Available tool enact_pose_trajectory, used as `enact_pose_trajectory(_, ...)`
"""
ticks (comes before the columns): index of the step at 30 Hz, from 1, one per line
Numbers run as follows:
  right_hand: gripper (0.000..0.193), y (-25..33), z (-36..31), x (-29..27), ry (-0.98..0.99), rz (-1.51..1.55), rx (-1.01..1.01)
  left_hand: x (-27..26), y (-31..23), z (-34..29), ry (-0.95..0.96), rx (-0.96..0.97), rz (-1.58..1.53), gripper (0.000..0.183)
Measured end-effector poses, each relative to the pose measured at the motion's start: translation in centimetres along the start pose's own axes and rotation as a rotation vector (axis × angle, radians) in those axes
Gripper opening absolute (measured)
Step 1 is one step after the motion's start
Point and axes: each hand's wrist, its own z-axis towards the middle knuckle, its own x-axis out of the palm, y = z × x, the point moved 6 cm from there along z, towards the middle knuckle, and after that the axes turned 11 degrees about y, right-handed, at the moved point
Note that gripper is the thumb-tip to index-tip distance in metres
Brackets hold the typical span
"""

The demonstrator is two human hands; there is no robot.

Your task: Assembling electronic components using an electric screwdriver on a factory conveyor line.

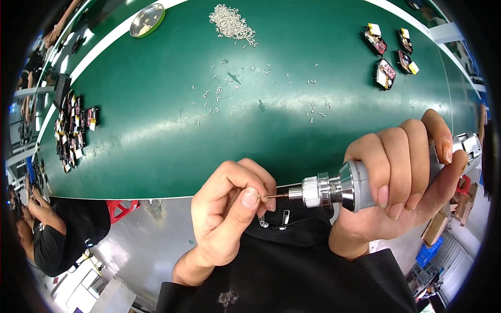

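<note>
The right hand [404,169] wraps the grey screwdriver [358,186] by the bench's [156,156] near edge; the left hand [229,203] pinches its thin bit [281,196]. Likely rigid, heavyish, slick at the metal collar [315,192]: grip the body.

The green tabletop [146,115] offers passage mid-left; piled devices [68,130] block far left; the grey driver [358,185], near right.
</note>
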Motion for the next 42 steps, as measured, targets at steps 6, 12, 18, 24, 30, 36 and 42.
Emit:
enact_pose_trajectory(6,0.018,-0.1,0.3,-0.1,0.005,0.001,0.002,0.0,0.0,0.4,0.040,-0.010,0.006,0.013)
enact_pose_trajectory(12,0.018,-0.1,0.3,-0.2,0.020,-0.018,0.008,-0.3,-0.6,0.6,0.031,0.006,0.093,0.010)
enact_pose_trajectory(18,0.019,0.5,-0.4,-0.5,0.074,-0.076,0.032,0.9,-2.0,1.1,0.037,0.287,0.835,0.012)
enact_pose_trajectory(24,0.020,0.8,-0.8,-1.4,0.032,-0.078,0.041,1.3,-1.1,1.9,0.128,0.228,0.814,0.015)
enact_pose_trajectory(30,0.021,-0.2,-0.1,-2.1,-0.073,-0.036,-0.009,-1.9,-3.7,2.0,0.000,0.200,0.883,0.038)
enact_pose_trajectory(36,0.019,-1.2,-1.3,-3.4,-0.351,-0.088,-0.067,-12.2,-12.1,4.3,-0.315,0.131,1.270,0.031)
enact_pose_trajectory(42,0.017,-4.3,-3.6,-3.2,-0.358,-0.099,0.061,-32.6,-22.7,6.6,-0.748,0.134,1.659,0.016)
